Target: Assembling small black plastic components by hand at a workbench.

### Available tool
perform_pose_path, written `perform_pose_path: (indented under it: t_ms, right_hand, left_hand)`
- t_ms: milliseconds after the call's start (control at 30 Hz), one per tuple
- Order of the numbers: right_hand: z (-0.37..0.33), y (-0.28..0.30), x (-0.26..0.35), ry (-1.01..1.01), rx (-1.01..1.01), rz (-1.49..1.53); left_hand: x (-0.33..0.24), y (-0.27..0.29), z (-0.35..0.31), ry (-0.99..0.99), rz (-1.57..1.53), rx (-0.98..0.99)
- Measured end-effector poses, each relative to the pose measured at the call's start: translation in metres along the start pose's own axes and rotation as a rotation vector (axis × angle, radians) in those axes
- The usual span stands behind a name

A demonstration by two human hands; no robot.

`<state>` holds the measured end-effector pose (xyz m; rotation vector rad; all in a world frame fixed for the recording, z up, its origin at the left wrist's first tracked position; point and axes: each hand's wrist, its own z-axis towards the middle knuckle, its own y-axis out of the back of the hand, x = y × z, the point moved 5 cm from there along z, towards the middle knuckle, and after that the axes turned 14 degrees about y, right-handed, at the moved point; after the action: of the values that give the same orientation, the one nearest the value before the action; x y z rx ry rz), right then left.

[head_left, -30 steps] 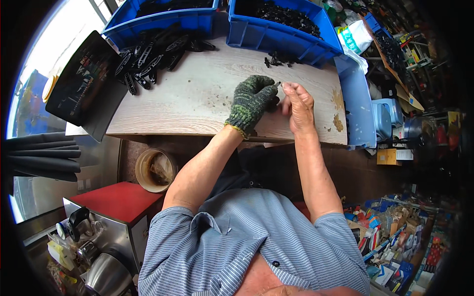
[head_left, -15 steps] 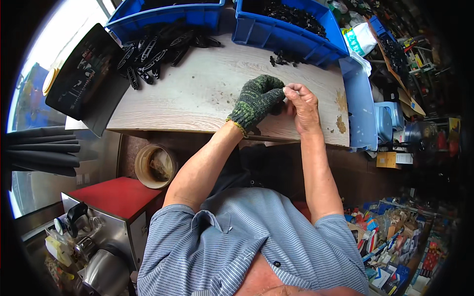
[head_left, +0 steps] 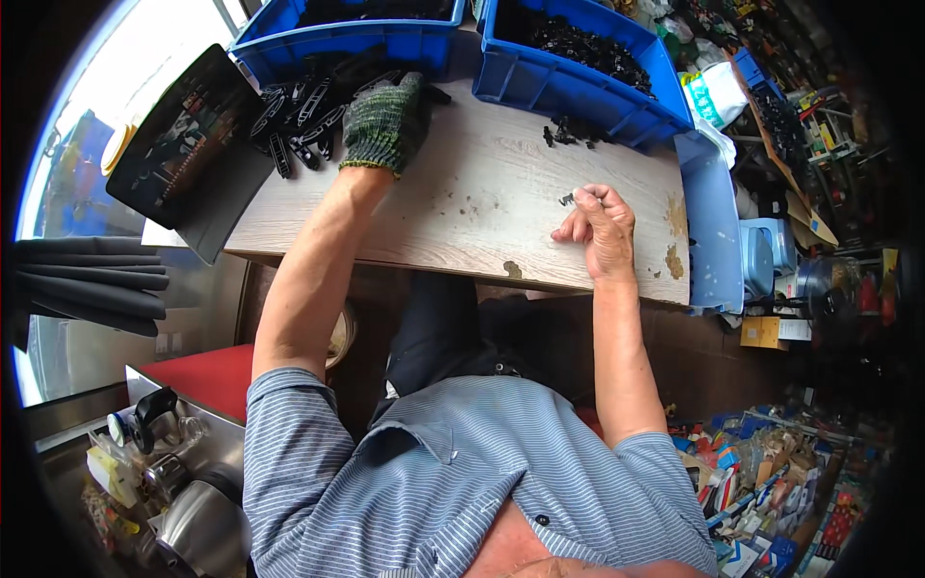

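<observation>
My left hand (head_left: 383, 123), in a dark green knitted glove, is at the right side of a pile of long black plastic parts (head_left: 297, 120) at the table's far left. Its back faces up and its fingers are hidden, so any hold on a part cannot be made out. Over the right part of the table, my bare right hand (head_left: 609, 231) is closed, pinching a small black plastic piece (head_left: 567, 200) between thumb and forefinger. A loose cluster of similar small black pieces (head_left: 570, 132) lies farther back, below the right blue bin.
Two blue bins stand along the back: the left bin (head_left: 347, 43) and the right bin (head_left: 588, 91), both with black parts. A dark upright panel (head_left: 178, 144) flanks the table (head_left: 462, 231) on the left. A light-blue tub (head_left: 715, 226) is beyond its right edge.
My hands were together over the table's middle. The gloved left hand has moved away to the far left pile; the right hand stays nearly in place, with the small black piece now visible.
</observation>
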<state>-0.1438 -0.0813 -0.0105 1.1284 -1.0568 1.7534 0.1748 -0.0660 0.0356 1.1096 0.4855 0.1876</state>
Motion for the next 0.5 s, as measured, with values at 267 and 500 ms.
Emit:
perform_pose_path:
  t_ms: [267, 500]
  right_hand:
    - [-0.001, 0.003, 0.001, -0.003, -0.02, 0.015]
    - [-0.002, 0.003, 0.002, 0.011, -0.039, 0.014]
  left_hand:
    - [0.004, -0.013, -0.017, -0.022, -0.022, -0.092]
    - [-0.003, -0.001, -0.054, -0.254, -0.284, -0.063]
